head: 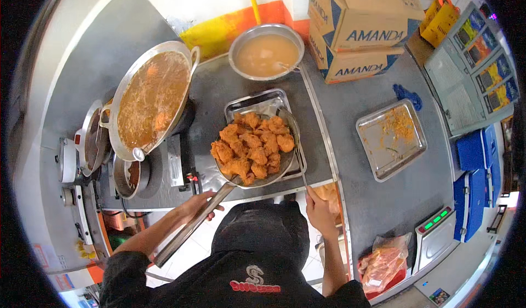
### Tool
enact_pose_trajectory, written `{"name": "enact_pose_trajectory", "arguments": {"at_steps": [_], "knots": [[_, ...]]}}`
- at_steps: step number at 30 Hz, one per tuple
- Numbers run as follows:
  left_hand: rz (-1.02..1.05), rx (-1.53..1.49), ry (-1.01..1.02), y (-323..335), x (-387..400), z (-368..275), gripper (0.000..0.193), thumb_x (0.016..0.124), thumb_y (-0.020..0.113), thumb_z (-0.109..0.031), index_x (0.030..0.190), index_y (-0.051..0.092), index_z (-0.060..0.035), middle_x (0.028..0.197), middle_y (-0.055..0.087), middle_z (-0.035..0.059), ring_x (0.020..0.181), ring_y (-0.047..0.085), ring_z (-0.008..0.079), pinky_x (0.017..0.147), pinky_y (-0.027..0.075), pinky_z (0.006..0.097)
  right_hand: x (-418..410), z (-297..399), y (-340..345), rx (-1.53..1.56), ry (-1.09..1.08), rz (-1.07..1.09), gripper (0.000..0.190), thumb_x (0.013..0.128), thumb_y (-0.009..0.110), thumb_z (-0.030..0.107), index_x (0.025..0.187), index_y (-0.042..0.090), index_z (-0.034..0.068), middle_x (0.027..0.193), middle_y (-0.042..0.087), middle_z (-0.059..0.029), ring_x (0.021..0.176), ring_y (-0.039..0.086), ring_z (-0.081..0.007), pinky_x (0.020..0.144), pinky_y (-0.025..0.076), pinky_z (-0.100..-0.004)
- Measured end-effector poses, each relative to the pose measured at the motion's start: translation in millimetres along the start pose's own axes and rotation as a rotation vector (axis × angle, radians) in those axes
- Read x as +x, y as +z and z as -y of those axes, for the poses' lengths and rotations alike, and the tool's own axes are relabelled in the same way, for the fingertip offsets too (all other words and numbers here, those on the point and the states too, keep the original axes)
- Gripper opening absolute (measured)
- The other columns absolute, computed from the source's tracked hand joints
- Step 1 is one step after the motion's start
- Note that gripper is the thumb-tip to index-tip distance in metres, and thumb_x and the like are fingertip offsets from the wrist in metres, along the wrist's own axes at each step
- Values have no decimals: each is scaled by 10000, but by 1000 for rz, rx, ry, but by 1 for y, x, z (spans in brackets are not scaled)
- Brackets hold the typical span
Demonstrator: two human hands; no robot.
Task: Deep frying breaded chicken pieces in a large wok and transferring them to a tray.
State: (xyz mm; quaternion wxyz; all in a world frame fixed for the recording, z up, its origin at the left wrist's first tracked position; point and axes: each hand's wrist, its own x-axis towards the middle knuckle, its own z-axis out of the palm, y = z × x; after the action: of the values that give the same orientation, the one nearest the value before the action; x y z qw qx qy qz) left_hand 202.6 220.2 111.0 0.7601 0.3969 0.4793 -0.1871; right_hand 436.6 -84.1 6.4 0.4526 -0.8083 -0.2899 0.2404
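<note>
My left hand is closed around the long metal handle of a round strainer, which is heaped with fried, golden-brown battered chicken pieces. The strainer rests over a rectangular steel tray. My right hand grips the thin handle of metal tongs whose far part lies along the strainer's right rim; the tips are hard to make out. At the left, a large two-handled wok holds bubbling oil with a few orange pieces in it.
Behind the tray stands a metal basin of cloudy liquid. Cardboard boxes are stacked at the back right. A crumb-strewn tray, a digital scale and bagged raw meat are on the right. Smaller pans sit below the wok.
</note>
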Motion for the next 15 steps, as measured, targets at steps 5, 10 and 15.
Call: {"name": "enact_pose_trajectory", "arguments": {"at_steps": [5, 10, 15], "knots": [[208, -262, 210, -25, -32, -9, 564, 977, 448, -294, 1409, 243, 6, 1266, 493, 279, 1053, 610, 319, 856, 567, 346, 8, 14, 2, 34, -11, -67, 327, 940, 506, 152, 1224, 568, 2, 633, 547, -235, 545, 583, -274, 546, 441, -382], [-316, 28, 854, 32, -67, -7, 309, 907, 576, -117, 1209, 521, -82, 1296, 530, 98, 970, 646, 288, 775, 560, 348, 7, 40, 8, 67, 214, 54, 349, 946, 495, 186, 1221, 554, -21, 1080, 595, -297, 1007, 585, -438, 834, 489, -426], [-755, 705, 1478, 0, -12, -27, 69, 946, 504, -114, 920, 529, -55, 997, 617, 104, 736, 623, 240, 665, 522, 375, 8, 65, 16, 20, 214, -18, 362, 945, 487, 177, 1237, 533, -31, 1092, 582, -312, 1037, 568, -440, 861, 479, -428]]}}
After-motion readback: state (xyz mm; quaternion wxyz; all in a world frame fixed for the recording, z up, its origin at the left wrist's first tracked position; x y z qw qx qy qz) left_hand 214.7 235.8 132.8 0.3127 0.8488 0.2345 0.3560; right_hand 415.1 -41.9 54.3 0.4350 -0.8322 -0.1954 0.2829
